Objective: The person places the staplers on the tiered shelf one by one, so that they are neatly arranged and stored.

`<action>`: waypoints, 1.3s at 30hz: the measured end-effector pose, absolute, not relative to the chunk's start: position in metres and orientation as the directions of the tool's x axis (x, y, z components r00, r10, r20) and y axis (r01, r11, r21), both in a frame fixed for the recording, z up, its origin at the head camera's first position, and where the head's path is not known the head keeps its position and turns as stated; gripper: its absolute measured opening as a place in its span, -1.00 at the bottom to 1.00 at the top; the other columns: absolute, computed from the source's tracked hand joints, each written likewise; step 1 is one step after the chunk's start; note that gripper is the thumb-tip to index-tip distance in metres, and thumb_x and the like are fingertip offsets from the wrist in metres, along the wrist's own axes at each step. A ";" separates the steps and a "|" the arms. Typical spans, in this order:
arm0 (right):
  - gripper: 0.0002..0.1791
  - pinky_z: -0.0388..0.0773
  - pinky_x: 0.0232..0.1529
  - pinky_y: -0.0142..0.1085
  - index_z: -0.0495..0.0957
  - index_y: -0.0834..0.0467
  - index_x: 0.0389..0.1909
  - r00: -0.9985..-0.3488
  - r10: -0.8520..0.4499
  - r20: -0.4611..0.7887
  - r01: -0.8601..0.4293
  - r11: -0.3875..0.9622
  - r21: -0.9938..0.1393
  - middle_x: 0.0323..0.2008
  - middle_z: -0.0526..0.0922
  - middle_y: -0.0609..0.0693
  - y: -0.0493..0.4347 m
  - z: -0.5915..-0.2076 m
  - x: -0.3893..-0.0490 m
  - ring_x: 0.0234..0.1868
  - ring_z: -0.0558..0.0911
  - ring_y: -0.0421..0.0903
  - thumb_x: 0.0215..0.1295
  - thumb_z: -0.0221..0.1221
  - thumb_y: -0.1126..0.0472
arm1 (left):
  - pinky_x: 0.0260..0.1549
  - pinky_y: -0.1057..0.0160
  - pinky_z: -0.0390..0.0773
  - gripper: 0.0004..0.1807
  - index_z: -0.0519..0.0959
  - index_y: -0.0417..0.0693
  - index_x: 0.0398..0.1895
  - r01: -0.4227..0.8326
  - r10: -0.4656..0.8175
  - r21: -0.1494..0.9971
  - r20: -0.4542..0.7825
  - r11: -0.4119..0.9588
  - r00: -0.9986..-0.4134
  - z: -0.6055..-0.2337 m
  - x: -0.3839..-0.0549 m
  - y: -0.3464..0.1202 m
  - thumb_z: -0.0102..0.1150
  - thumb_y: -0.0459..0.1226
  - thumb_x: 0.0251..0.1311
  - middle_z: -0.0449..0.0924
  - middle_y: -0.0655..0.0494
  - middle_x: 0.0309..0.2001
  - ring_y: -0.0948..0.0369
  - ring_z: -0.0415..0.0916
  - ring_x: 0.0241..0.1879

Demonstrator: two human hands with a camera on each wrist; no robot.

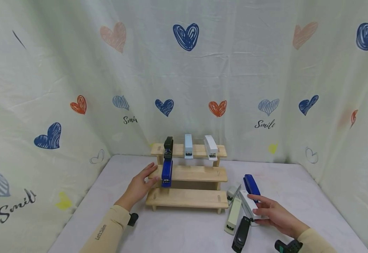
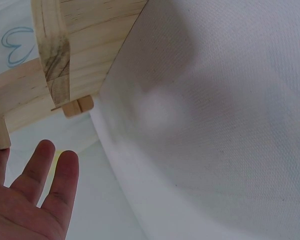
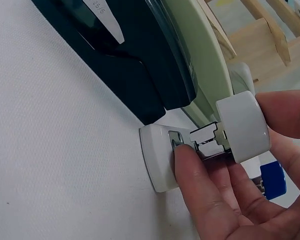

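Observation:
On the right of the table, my right hand (image 1: pixel 276 214) grips a white stapler (image 1: pixel 247 202) by its front end. In the right wrist view one fingertip lies on its base, near the metal plate, and another finger touches the white top (image 3: pixel 244 127). My left hand (image 1: pixel 139 186) rests at the left end of a wooden three-tier stand (image 1: pixel 187 198), fingers extended against its middle tier. Close to that hand, a blue stapler (image 1: pixel 167 175) stands on the middle tier. The top tier bears a black stapler (image 1: pixel 168 144), a light blue stapler (image 1: pixel 188 146) and another white stapler (image 1: pixel 210 146).
Around the gripped stapler lie a dark blue stapler (image 1: pixel 251 184), a pale green stapler (image 1: pixel 233 214), a black stapler (image 1: pixel 241 233) and a greyish stapler (image 1: pixel 231 193), partly hidden. A heart-printed curtain (image 1: pixel 231 77) hangs behind the white-covered table (image 1: pixel 177 235).

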State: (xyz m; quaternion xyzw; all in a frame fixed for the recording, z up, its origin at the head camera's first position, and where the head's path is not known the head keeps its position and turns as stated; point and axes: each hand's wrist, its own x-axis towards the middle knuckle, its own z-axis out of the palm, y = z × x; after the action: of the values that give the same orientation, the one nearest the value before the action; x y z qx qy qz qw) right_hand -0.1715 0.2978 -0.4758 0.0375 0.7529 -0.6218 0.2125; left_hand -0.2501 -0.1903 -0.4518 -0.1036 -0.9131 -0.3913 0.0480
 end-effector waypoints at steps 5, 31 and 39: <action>-0.23 0.59 0.04 0.09 0.13 0.24 0.52 -0.909 -0.204 -0.364 0.317 0.228 -0.920 0.38 -0.01 0.55 0.297 -0.475 -0.172 0.13 0.47 0.20 0.37 0.24 0.28 | 0.33 -0.17 0.21 -0.32 0.33 -0.06 0.48 0.233 0.146 0.702 0.182 0.672 -0.972 -0.453 -0.250 -0.190 0.18 0.00 0.38 0.11 0.06 0.53 -0.11 0.09 0.46; -0.22 0.59 0.03 0.10 0.12 0.26 0.52 -0.912 -0.205 -0.356 0.325 0.171 -0.930 0.37 -0.01 0.56 0.298 -0.478 -0.172 0.02 0.52 0.10 0.35 0.24 0.32 | 0.34 -0.18 0.18 -0.33 0.31 -0.08 0.48 0.229 0.151 0.715 0.172 0.660 -0.973 -0.450 -0.250 -0.190 0.18 -0.03 0.39 0.10 0.03 0.54 -0.12 0.07 0.46; -0.22 0.57 0.05 0.13 0.10 0.29 0.52 -0.906 -0.239 -0.351 0.326 0.137 -0.935 0.38 -0.04 0.53 0.299 -0.477 -0.171 0.03 0.51 0.10 0.36 0.22 0.34 | 0.33 -0.21 0.19 -0.32 0.30 -0.07 0.49 0.219 0.144 0.719 0.165 0.660 -0.976 -0.451 -0.249 -0.190 0.19 -0.04 0.39 0.09 0.01 0.54 -0.14 0.09 0.45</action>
State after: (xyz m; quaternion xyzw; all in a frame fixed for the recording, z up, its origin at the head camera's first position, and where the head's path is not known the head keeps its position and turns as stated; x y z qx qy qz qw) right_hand -0.1708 0.2986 -0.4772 0.0302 0.7225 -0.6563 0.2151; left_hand -0.2490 -0.1904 -0.4509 -0.1000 -0.9098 -0.4002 0.0468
